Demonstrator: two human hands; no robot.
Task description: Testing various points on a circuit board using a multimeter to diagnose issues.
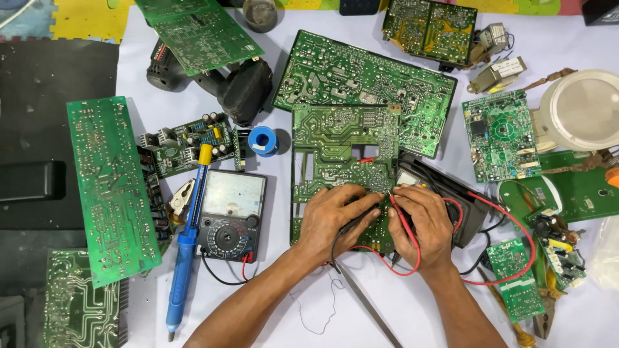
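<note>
A green circuit board (pixel 335 142) lies solder side up in the middle of the white table sheet. My left hand (pixel 332 216) rests on its lower part, pinching a black test probe against the board. My right hand (pixel 422 222) holds a red test probe (pixel 401 216), its tip touching the board near the right edge. Red and black leads (pixel 380 254) loop below my hands. An analog multimeter (pixel 231 216) lies to the left of the board.
Several other green boards lie around, one long one (pixel 111 187) at the left. A blue soldering tool (pixel 187 245), pliers (pixel 180 196), a blue solder spool (pixel 263 140), a black power drill (pixel 232 80), a second meter (pixel 467 212) and a round white lamp (pixel 583 109) crowd the table.
</note>
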